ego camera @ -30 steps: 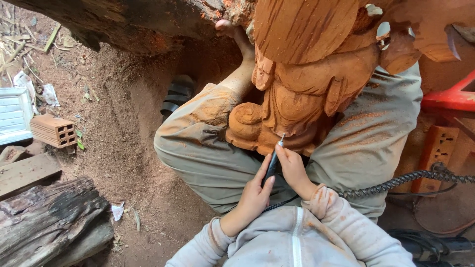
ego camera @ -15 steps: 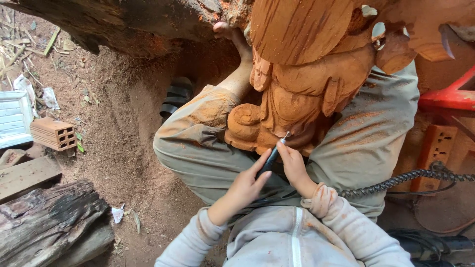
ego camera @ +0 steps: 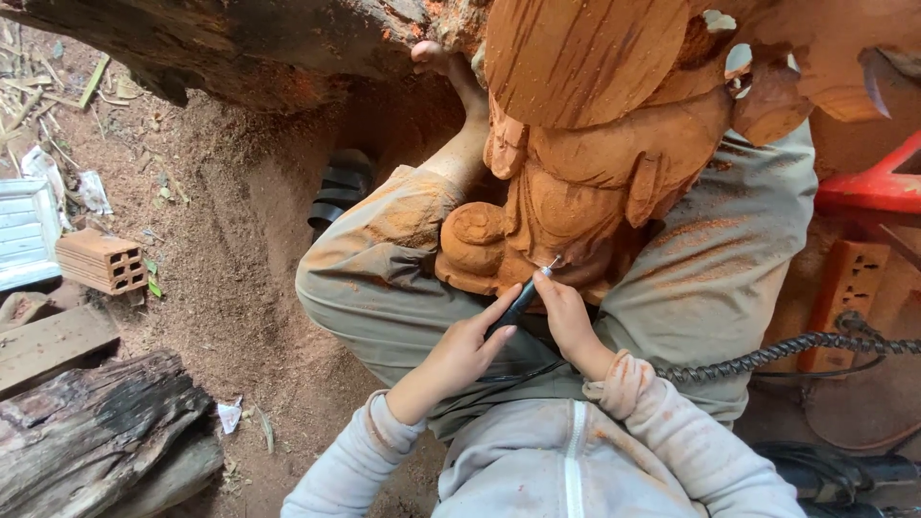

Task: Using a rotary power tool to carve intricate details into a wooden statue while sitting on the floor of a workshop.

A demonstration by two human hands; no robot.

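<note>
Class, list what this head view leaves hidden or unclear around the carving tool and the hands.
1. Tool handle: mostly covered by the left hand and right hand.
2. Tool tip: too small to tell its shape.
3. Carving: top cut off by the frame edge.
4. Flexible shaft: runs off the right edge.

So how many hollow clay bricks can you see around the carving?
2: one orange hollow clay brick lies on the dirt at left; another stands at right beneath the red plastic piece. Others may be hidden.

no packages, labels, signs or screens visible
</note>
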